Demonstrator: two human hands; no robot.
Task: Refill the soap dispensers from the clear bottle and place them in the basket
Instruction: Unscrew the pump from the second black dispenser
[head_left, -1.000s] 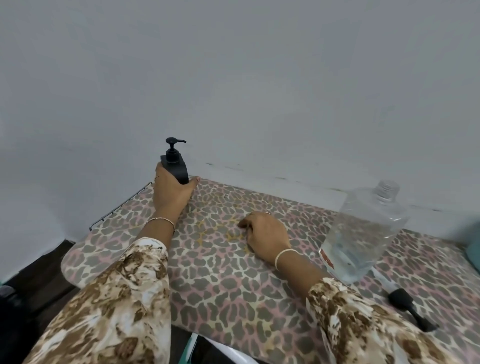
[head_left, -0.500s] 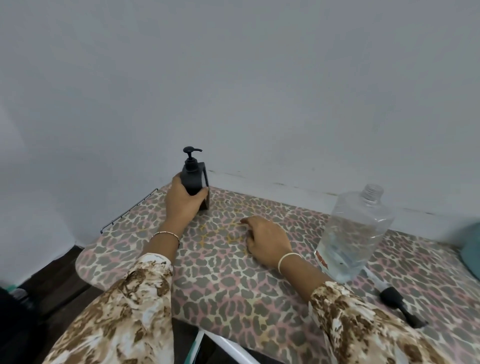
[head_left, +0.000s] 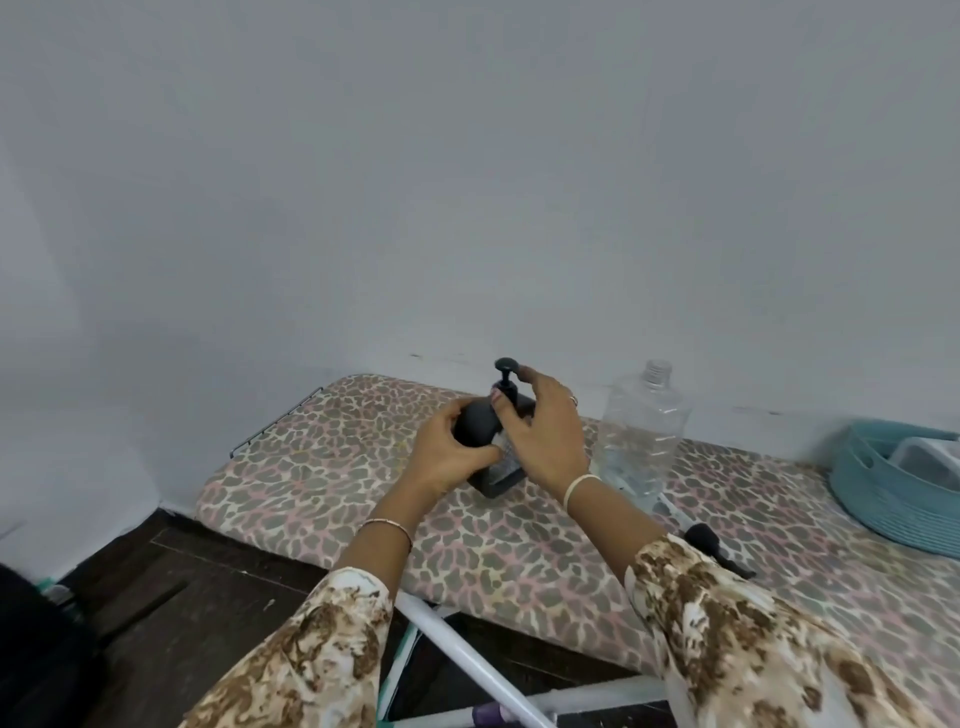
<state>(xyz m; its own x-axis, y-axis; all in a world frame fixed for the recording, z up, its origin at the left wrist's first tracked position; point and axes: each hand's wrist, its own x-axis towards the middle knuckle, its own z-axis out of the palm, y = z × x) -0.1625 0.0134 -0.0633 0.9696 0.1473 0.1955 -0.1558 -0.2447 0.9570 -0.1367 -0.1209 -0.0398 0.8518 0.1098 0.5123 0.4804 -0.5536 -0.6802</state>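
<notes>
Dispenser (head_left: 478, 421) drawn closer, matte black, left hand (head_left: 449, 454), right hand (head_left: 545, 436) gripping

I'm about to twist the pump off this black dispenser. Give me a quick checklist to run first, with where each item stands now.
1. Left hand grip on the dispenser: ok, fingers wrap its body.
2. Right hand grip on the pump: cannot tell; thumb at the collar, fingertips beside the head.
3. Clear bottle open for pouring: ok, cap off, threads bare.
4. Loose pump out of the way: ok, lying by the right sleeve, apart from the dispenser.
5. Room in the basket: cannot tell; a pale container sits inside, and the rest is cut off.
</notes>
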